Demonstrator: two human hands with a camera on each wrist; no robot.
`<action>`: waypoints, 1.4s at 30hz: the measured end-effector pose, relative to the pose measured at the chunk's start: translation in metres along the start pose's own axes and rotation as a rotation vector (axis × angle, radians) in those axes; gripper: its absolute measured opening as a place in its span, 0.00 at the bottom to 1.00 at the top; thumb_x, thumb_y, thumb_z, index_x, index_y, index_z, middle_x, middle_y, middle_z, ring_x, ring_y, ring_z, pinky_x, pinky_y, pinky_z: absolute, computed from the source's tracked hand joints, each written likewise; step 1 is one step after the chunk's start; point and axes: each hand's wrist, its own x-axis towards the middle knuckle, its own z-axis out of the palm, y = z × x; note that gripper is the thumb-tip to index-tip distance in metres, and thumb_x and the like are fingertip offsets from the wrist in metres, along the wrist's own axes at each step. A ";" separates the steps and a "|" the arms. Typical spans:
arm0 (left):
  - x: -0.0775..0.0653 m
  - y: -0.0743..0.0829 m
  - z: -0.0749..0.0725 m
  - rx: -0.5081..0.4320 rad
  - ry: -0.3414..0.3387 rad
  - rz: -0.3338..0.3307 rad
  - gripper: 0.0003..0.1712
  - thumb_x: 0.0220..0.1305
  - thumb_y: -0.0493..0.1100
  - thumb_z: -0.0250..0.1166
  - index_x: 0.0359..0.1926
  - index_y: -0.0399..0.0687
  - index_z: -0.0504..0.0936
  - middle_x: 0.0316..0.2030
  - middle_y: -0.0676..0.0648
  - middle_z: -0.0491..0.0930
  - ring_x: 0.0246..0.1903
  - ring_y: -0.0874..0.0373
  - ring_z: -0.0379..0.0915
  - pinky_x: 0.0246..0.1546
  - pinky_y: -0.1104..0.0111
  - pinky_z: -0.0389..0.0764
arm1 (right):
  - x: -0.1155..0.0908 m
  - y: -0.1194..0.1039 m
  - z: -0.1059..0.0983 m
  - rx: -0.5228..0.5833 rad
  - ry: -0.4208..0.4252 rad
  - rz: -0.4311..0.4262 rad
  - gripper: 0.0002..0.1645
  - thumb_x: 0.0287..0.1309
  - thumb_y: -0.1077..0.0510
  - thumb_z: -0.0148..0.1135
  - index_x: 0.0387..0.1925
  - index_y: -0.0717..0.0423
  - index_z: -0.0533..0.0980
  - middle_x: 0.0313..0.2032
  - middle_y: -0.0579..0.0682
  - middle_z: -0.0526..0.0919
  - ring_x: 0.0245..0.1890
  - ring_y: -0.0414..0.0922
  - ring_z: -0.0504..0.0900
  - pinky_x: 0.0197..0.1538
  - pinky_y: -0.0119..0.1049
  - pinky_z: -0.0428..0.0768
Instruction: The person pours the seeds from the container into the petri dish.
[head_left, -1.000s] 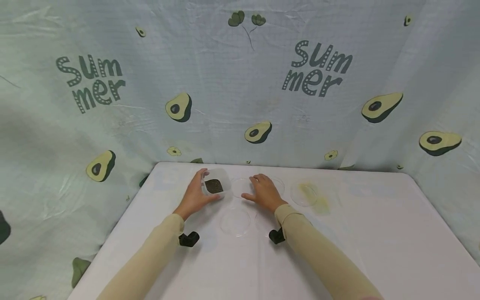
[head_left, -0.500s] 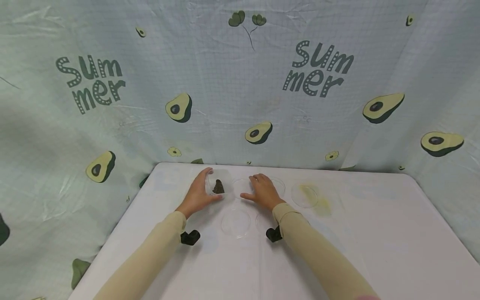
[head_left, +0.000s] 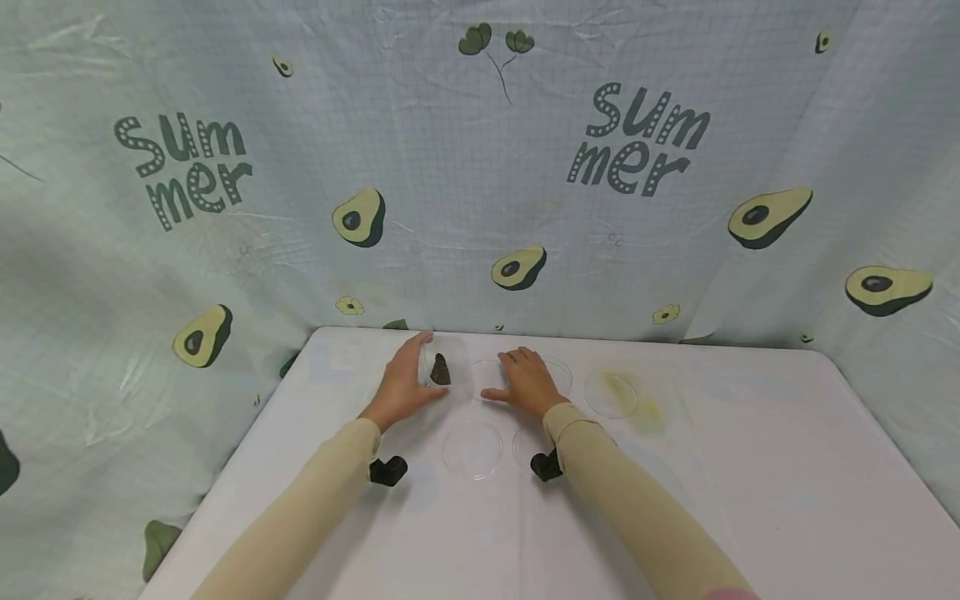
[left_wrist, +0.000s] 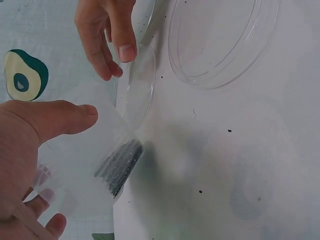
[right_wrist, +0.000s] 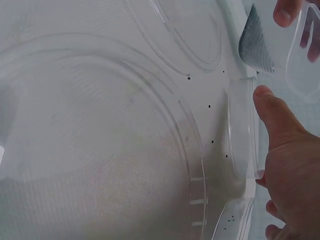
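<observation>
My left hand (head_left: 403, 379) grips a translucent square plastic container (left_wrist: 75, 155), thumb on the near side and fingers on the far side. It is tilted, and dark fine grains (left_wrist: 120, 167) lie heaped in its lower corner. Just right of it, my right hand (head_left: 528, 383) spans a clear round dish, like a petri dish (right_wrist: 242, 130). In the right wrist view its thumb and a fingertip meet the dish's rim; the other fingers are partly hidden. The container's corner is close to this dish, apart from it.
More clear round dishes stand nearby: one in front (head_left: 472, 450), one at right (head_left: 611, 393), others partly behind the right hand and wrist. A few dark specks (left_wrist: 229, 130) are scattered on the white table (head_left: 750, 467). A printed curtain (head_left: 450, 167) hangs behind the table.
My left hand has tilted the container and shifted slightly right and away from me. The grains have slid from a broad patch into a narrow heap. The right hand has barely moved.
</observation>
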 end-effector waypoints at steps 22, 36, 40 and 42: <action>0.010 0.009 0.005 0.053 -0.009 0.022 0.54 0.48 0.41 0.77 0.72 0.47 0.56 0.70 0.40 0.60 0.71 0.43 0.55 0.70 0.43 0.55 | 0.006 -0.002 0.000 -0.012 -0.080 0.023 0.51 0.48 0.30 0.66 0.63 0.61 0.70 0.61 0.58 0.75 0.66 0.55 0.68 0.72 0.52 0.60; 0.017 0.010 0.006 0.107 0.014 0.070 0.54 0.46 0.40 0.77 0.71 0.47 0.57 0.70 0.42 0.61 0.70 0.45 0.56 0.66 0.45 0.60 | 0.006 -0.006 -0.006 -0.034 -0.110 0.032 0.50 0.50 0.30 0.64 0.64 0.60 0.69 0.61 0.57 0.74 0.65 0.54 0.70 0.72 0.53 0.62; 0.018 0.012 0.008 0.115 0.013 0.069 0.54 0.46 0.39 0.78 0.71 0.47 0.57 0.70 0.42 0.61 0.70 0.45 0.56 0.66 0.46 0.60 | 0.005 -0.005 -0.005 -0.025 -0.112 0.033 0.51 0.50 0.30 0.64 0.65 0.60 0.69 0.61 0.58 0.74 0.63 0.55 0.72 0.71 0.54 0.62; 0.018 0.012 0.010 0.117 0.009 0.070 0.54 0.47 0.39 0.77 0.71 0.46 0.57 0.70 0.41 0.61 0.70 0.45 0.56 0.67 0.46 0.59 | 0.005 -0.004 -0.004 -0.020 -0.111 0.036 0.50 0.49 0.30 0.64 0.64 0.60 0.69 0.61 0.58 0.74 0.62 0.55 0.73 0.71 0.55 0.62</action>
